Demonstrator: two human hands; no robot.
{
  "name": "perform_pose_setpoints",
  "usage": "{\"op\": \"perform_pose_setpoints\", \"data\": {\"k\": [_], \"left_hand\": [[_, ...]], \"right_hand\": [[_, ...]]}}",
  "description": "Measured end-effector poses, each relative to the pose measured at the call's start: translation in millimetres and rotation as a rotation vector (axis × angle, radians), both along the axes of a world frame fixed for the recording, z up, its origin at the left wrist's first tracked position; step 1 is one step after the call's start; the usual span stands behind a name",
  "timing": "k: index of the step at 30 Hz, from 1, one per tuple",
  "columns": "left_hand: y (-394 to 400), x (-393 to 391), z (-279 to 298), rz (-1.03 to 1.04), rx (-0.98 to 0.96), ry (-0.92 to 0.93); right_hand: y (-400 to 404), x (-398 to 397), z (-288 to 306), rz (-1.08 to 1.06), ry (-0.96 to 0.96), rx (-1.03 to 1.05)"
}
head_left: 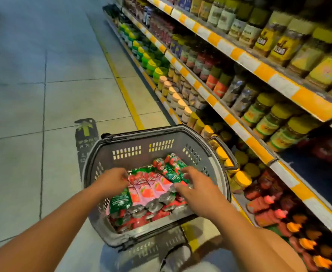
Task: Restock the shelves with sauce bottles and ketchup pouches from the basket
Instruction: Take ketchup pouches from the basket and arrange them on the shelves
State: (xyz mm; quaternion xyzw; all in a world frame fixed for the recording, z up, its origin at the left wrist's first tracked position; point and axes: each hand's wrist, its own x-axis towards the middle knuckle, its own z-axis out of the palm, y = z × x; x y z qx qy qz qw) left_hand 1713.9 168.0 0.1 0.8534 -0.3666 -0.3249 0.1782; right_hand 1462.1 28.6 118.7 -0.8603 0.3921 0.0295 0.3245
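Basket (157, 134): grey moulded plastic, matt, walls perforated with slots. Inside the basket, ketchup pouches (147, 190): glossy printed film in red, pink and green, with crinkled silvery foil-like ends that catch the light. To the right of the basket, shelves (237, 127): edge strips smooth, orange and white, slightly shiny. Jars (267, 122) on the shelves above the basket: clear glossy walls, paper-looking labels, matt yellow lids. Floor tiles (43, 107) left of the basket: smooth, dull sheen.
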Motion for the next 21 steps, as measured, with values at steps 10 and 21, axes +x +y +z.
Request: {"op": "perform_pose_setpoints", "data": {"k": [10, 21], "left_hand": [[-8, -43, -91, -0.335, 0.578, -0.279], [-19, -57, -89, -0.322, 0.581, -0.400]], "right_hand": [[5, 23, -77, 0.041, 0.047, 0.323], [-26, 8, -97, -0.042, -0.003, 0.333]]}}
